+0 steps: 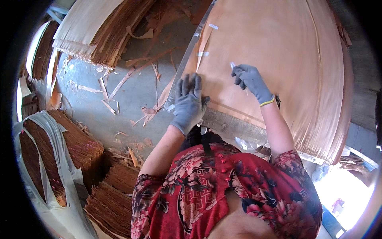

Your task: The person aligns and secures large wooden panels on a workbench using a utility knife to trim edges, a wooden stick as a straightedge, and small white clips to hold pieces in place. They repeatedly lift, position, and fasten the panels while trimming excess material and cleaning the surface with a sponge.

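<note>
A large sheet of tan wood veneer (270, 40) lies on top of a stack in front of me. My left hand (189, 101), in a grey glove, rests flat near its left edge with the fingers stretched out. Just beyond the fingertips is a narrow gap or fold in the veneer, with short white tape pieces (203, 53) stuck across it. My right hand (251, 81), also gloved in grey with a yellow cuff edge, is closed over the sheet. A small white strip (232, 64) sticks out of its fingers; the rest of it is hidden.
Veneer scraps (119, 85) litter the grey floor to the left. A veneer stack (85, 28) stands at the far left. Nearer are brown veneer bundles (81, 139), one draped with pale plastic sheeting (51, 135). A dark seam (316, 36) runs along the sheet's right side.
</note>
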### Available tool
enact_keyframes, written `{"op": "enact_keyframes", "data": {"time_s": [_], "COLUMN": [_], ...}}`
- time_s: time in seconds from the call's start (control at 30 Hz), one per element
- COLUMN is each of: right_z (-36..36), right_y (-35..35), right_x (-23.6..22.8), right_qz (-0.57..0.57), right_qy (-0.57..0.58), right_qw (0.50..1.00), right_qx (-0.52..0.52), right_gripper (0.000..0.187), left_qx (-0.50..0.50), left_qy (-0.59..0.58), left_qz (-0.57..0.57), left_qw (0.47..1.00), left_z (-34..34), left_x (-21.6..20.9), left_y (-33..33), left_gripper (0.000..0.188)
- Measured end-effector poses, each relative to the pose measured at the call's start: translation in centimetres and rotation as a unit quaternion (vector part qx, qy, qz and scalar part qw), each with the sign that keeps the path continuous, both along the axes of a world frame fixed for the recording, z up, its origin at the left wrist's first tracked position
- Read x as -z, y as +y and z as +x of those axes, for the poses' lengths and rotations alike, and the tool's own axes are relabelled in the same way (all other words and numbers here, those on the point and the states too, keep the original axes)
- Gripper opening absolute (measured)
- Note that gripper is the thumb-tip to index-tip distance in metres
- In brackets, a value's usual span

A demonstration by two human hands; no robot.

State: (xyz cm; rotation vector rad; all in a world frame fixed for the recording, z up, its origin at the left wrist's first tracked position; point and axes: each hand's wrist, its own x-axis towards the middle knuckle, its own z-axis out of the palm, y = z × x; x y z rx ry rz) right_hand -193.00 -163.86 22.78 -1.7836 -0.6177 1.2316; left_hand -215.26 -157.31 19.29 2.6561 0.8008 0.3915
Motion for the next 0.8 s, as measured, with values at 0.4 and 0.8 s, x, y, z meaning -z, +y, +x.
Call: {"op": "enact_keyframes", "data": {"time_s": [0.4,0.8], "right_z": [-1.8,-3.1], "right_y": [0.3,11.3], "right_x": [0.9,2.5], "right_qz": [0.062,0.046], "right_qy": [-0.036,-0.569], "right_qw": [0.997,0.789], "right_qx": [-0.018,-0.228], "right_gripper": [0.015,0.014], "left_qx": [-0.231,-0.185], "left_qy": [-0.129,-0.056], "left_qz": [-0.035,0.014], "left_qw": [0.964,0.981], "left_z": [2.4,4.9], "left_x": [1.1,3.7], "left_y": [3.3,6.4], "left_gripper": [0.086,0.066]}}
